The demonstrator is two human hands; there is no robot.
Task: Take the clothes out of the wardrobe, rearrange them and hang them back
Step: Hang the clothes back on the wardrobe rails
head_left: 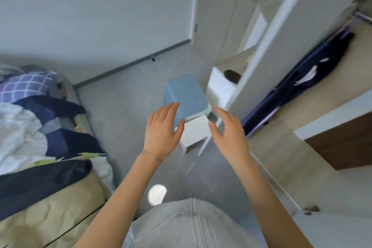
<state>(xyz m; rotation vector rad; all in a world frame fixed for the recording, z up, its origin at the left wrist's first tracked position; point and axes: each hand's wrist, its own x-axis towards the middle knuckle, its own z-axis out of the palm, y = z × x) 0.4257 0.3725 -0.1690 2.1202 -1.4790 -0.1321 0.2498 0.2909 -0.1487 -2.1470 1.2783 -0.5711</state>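
Floor [124, 94] free between bed [60, 207], wardrobe [291, 147] | stool [187, 94] ahead, seemingly touching door [259, 46]

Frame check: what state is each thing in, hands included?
left hand: open, holding nothing.
right hand: open, holding nothing.
wardrobe: open.
dark garment: hanging inside the wardrobe.
clothes: heaped loose on the bed.
stool: upright.
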